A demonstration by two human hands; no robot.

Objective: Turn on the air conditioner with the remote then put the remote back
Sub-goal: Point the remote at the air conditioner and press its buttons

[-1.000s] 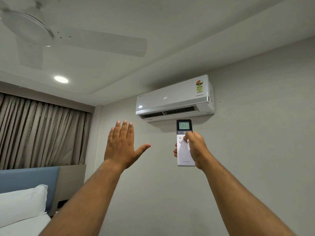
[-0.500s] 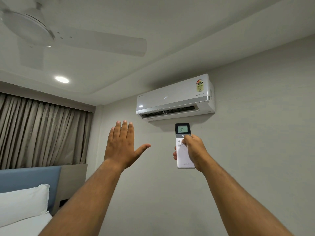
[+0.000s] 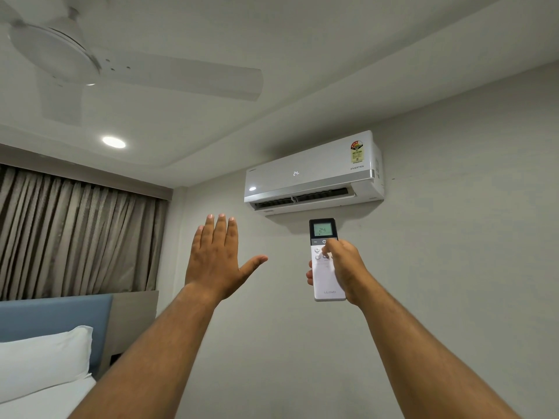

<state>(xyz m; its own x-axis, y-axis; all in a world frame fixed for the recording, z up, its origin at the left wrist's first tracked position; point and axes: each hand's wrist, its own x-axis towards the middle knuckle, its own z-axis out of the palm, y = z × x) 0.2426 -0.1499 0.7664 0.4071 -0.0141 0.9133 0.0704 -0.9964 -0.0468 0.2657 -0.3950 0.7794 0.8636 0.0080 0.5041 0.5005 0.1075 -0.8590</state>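
Both arms raised, extended forward and up. Left hand (image 3: pixel 216 261) flat, palm away, fingers (image 3: pixel 220 229) together and upright, thumb splayed right, holding nothing. Right hand (image 3: pixel 343 269) curled in a grip, thumb pressed forward, wrist slightly bent.

The white wall-mounted air conditioner (image 3: pixel 313 173) sits high on the wall, the white slim remote (image 3: pixel 325 261) just below it in the right hand (image 3: pixel 344 270). The left hand (image 3: pixel 217 258) is raised to the remote's left. The ceiling fan (image 3: pixel 60 52) hangs upper left, above the curtains (image 3: pixel 75 234) and pillow (image 3: pixel 42 358).
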